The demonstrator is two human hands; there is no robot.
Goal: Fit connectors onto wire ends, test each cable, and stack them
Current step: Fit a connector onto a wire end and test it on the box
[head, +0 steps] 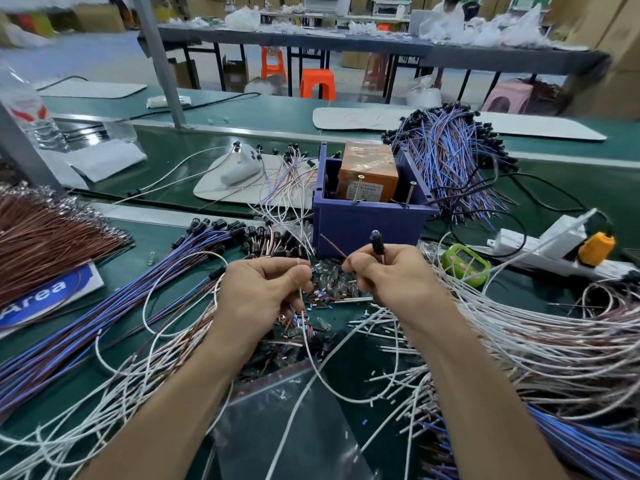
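Note:
My left hand (266, 289) pinches a thin white wire (311, 362) that loops down toward me over the green bench. My right hand (388, 271) grips a black connector (376, 241) upright between its fingers, and a short brown wire end (333, 244) sticks up to the left from its fingertips. The two hands sit close together above a heap of small clear and coloured connector parts (329, 282). Finished blue and brown cables with black ends (145, 282) lie fanned out on the left.
A blue bin (367, 220) with an orange box inside stands just behind the hands. Behind it on the right lies a large cable bundle (450, 154). A green timer (465, 263) and white power strip (540, 247) lie right. White wires (519, 341) cover the right side, a clear bag (287, 420) lies near me.

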